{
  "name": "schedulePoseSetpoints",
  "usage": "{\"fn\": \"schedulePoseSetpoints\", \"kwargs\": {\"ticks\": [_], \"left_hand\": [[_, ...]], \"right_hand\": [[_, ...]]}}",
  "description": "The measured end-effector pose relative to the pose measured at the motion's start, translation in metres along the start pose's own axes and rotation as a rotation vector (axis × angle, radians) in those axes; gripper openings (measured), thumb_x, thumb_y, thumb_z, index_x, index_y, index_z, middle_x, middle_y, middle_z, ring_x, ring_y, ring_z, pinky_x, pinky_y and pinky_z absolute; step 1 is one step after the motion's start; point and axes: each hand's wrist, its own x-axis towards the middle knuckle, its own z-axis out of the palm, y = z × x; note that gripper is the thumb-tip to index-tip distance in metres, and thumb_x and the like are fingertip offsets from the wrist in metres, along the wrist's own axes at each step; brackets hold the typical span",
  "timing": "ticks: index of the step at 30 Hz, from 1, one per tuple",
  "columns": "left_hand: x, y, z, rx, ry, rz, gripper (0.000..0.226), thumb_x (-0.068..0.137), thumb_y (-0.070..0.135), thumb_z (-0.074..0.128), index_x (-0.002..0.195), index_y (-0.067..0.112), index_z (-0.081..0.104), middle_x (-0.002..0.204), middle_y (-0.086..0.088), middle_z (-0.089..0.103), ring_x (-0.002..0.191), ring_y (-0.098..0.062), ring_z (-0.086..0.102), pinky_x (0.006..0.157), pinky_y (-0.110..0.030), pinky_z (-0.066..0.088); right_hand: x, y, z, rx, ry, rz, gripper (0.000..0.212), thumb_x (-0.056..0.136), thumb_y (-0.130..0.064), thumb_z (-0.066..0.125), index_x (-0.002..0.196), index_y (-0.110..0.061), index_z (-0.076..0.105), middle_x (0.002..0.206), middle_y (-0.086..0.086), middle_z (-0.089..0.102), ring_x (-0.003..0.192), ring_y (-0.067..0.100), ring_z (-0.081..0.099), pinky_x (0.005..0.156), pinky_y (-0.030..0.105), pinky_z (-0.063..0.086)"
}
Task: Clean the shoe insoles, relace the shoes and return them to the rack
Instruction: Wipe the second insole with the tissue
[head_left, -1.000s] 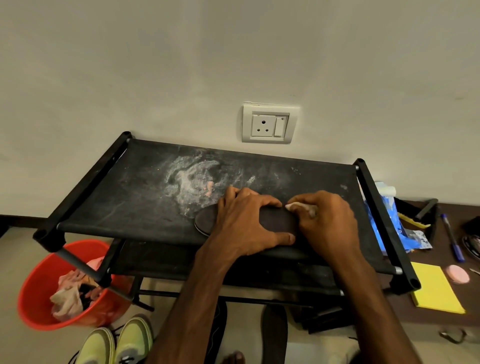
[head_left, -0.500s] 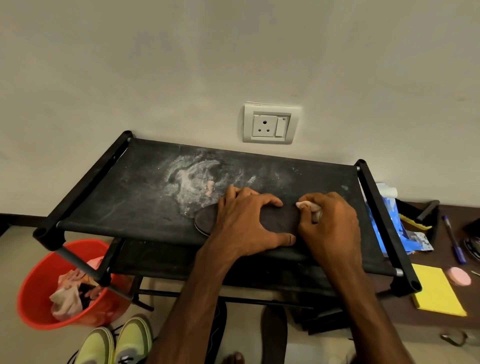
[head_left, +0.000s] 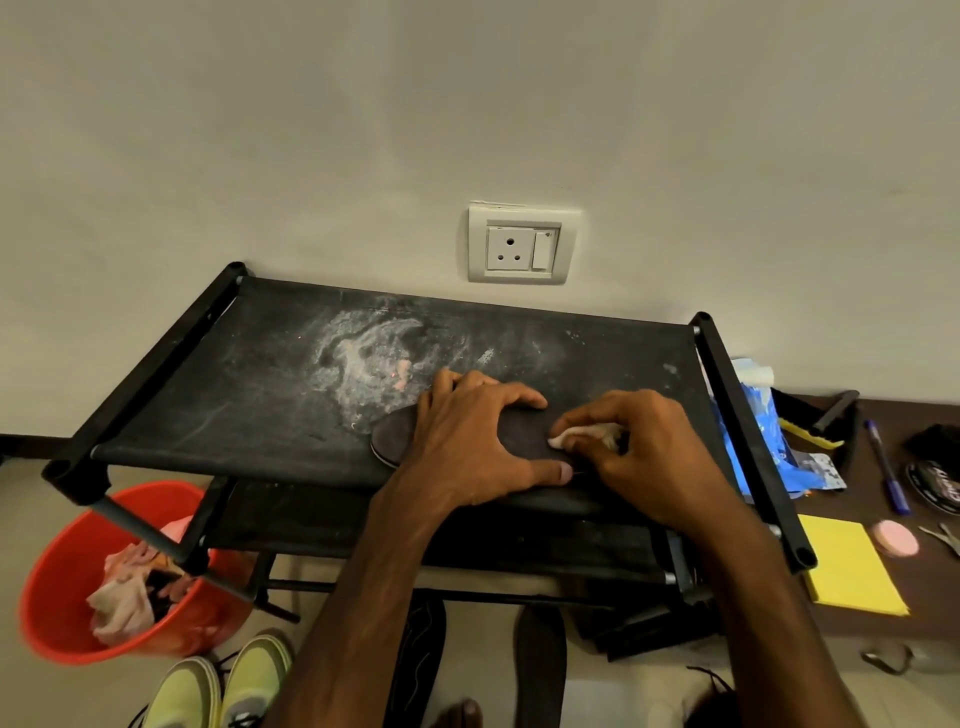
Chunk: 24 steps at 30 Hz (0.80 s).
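A dark insole (head_left: 522, 434) lies flat on the top shelf of the black shoe rack (head_left: 218, 395), near its front edge. My left hand (head_left: 467, 441) presses down on the insole with spread fingers, thumb along its near edge. My right hand (head_left: 644, 447) pinches a small whitish wipe (head_left: 582, 435) against the insole's right part. A pair of yellow-green shoes (head_left: 218, 691) stands on the floor at the bottom left. Two dark insoles (head_left: 421, 649) lie on the floor under the rack.
An orange bucket (head_left: 57, 587) with crumpled cloths sits left, below the rack. White dusty smears mark the shelf's middle. At right are a blue wipes pack (head_left: 769, 436), a yellow notepad (head_left: 847, 566), a pink disc (head_left: 893, 538) and a pen (head_left: 885, 462). A wall socket (head_left: 519, 244) is behind.
My right hand has slid the wipe a little leftward and nearer along the insole. My left hand stays pressed on the insole.
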Motion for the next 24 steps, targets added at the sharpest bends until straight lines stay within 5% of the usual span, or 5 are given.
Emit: {"fn": "schedulePoseSetpoints", "kwargs": {"ticks": [5, 9, 16, 20, 24], "left_hand": [[0.000, 0.001, 0.000, -0.004, 0.017, -0.004, 0.074, 0.060, 0.080, 0.076, 0.126, 0.052, 0.058, 0.126, 0.016, 0.048, 0.123, -0.015, 0.030, 0.112, -0.041, 0.028], [0.000, 0.001, -0.001, -0.003, 0.020, -0.002, 0.074, 0.060, 0.079, 0.077, 0.126, 0.052, 0.058, 0.126, 0.016, 0.048, 0.123, -0.015, 0.029, 0.112, -0.041, 0.028], [0.001, 0.000, -0.002, 0.000, 0.005, 0.016, 0.074, 0.059, 0.076, 0.079, 0.126, 0.051, 0.058, 0.123, 0.015, 0.050, 0.118, -0.015, 0.031, 0.108, -0.039, 0.031], [0.000, 0.000, -0.002, 0.001, 0.010, 0.009, 0.078, 0.056, 0.081, 0.077, 0.126, 0.052, 0.058, 0.125, 0.017, 0.049, 0.120, -0.015, 0.031, 0.109, -0.040, 0.031], [-0.001, 0.000, -0.002, 0.001, 0.021, 0.001, 0.076, 0.058, 0.080, 0.077, 0.126, 0.052, 0.058, 0.126, 0.017, 0.049, 0.124, -0.015, 0.030, 0.111, -0.039, 0.029]], "right_hand": [[-0.004, 0.025, -0.017, -0.070, 0.280, 0.248, 0.016, 0.090, -0.019, 0.073, 0.092, -0.034, 0.080, 0.098, -0.007, 0.077, 0.096, 0.017, 0.070, 0.092, 0.038, 0.057], [-0.003, 0.009, -0.007, -0.206, 0.254, 0.237, 0.026, 0.088, -0.008, 0.069, 0.099, -0.028, 0.080, 0.102, 0.004, 0.075, 0.096, 0.027, 0.069, 0.088, 0.043, 0.057], [-0.005, -0.035, 0.005, -0.146, -0.021, 0.002, 0.021, 0.077, -0.014, 0.079, 0.092, -0.029, 0.083, 0.090, -0.008, 0.075, 0.080, 0.005, 0.066, 0.069, 0.011, 0.045], [-0.006, -0.026, -0.012, -0.066, -0.100, 0.115, 0.030, 0.081, -0.007, 0.070, 0.083, -0.034, 0.082, 0.082, -0.009, 0.076, 0.078, 0.004, 0.067, 0.073, 0.019, 0.056], [-0.008, -0.013, -0.024, -0.073, -0.023, 0.233, 0.038, 0.084, 0.003, 0.064, 0.079, -0.030, 0.082, 0.079, -0.008, 0.075, 0.062, -0.005, 0.061, 0.053, 0.007, 0.043]]}}
